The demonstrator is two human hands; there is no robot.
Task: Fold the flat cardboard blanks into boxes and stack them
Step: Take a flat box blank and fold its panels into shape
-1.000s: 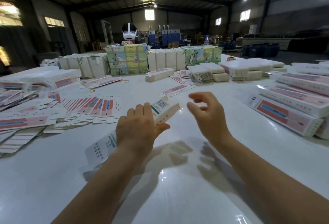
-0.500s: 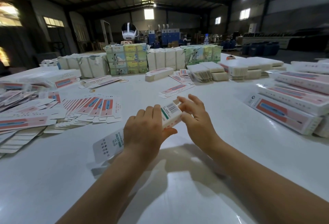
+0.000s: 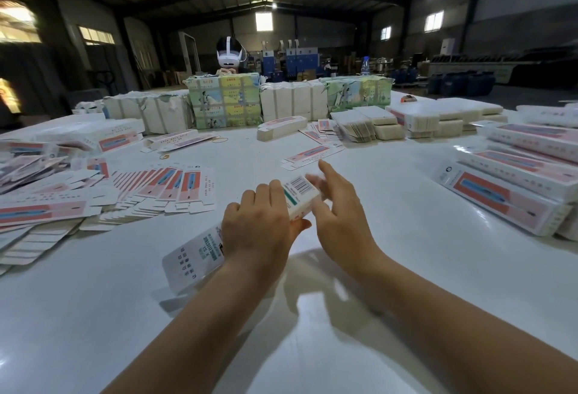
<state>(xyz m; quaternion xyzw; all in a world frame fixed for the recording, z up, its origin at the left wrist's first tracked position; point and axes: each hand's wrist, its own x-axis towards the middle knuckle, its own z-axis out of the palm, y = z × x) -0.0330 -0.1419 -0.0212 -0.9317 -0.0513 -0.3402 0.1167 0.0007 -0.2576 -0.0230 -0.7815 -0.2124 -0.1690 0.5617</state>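
**Both hands on a half-formed box above the bench**

The left hand (image 3: 261, 231) is wrapped round a long white box (image 3: 300, 195), fingers curled over its top and thumb underneath, holding it tilted just above the white bench (image 3: 391, 206). The box's printed near end sticks out below the wrist. The right hand (image 3: 339, 215) is at the far end by the barcode, forefinger pointing up; its other fingertips are blurred, so I cannot tell whether that grip has closed on the flap. A fan of flat blanks (image 3: 162, 188) lies to the left, near the hands. Finished boxes (image 3: 506, 196) are stacked at the right edge. Across the bench, behind bundled packs (image 3: 225, 102), sits a person in a white headset (image 3: 230, 52).
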